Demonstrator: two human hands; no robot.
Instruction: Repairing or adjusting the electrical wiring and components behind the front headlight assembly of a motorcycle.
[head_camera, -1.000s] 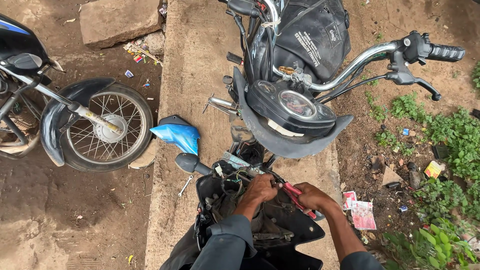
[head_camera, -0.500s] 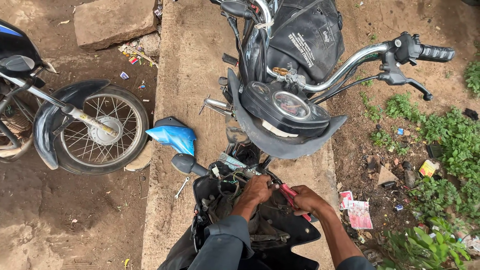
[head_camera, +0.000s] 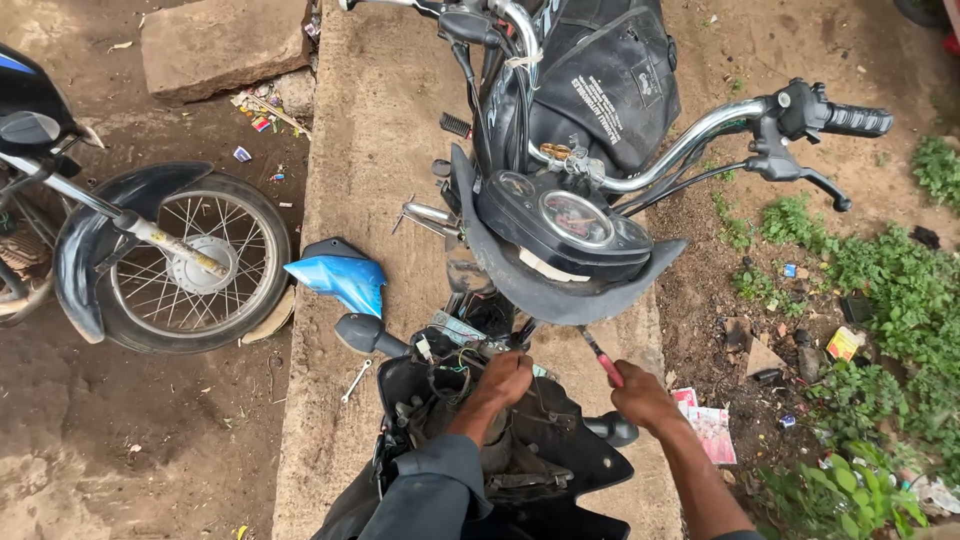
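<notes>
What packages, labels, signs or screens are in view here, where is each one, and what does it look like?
Instrument cluster: behind the handlebar, black, two round dials.
Black bag: over the tank, white print patch.
Printed paper: on dirt beside the right hand, pink and white, flat.
Yellow wrapper: among weeds at right, crumpled.
Small wrappers: by the stone slab, mixed colours.

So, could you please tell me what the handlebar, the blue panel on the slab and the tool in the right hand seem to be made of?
Handlebar: bright plated metal, likely chromed steel, judging by its mirror-like shine.
Blue panel: probably glossy painted plastic; it shows smooth moulded curves and sheen.
Tool in the right hand: dark metal shaft with a red handle, apparently plastic or rubber, mostly hidden by the grip.
</notes>
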